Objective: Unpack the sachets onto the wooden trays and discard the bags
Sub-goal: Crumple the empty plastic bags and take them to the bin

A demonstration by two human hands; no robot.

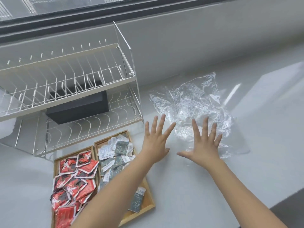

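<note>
Both hands (fingers spread) beside crumpled clear bags

Bare counter lay open right of the trays; rack blocked the left, bags lay ahead.

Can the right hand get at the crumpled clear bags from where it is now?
Probably yes. The right hand is spread open and empty, its fingertips already over the near edge of the clear bags on the counter, with nothing between them.
</note>
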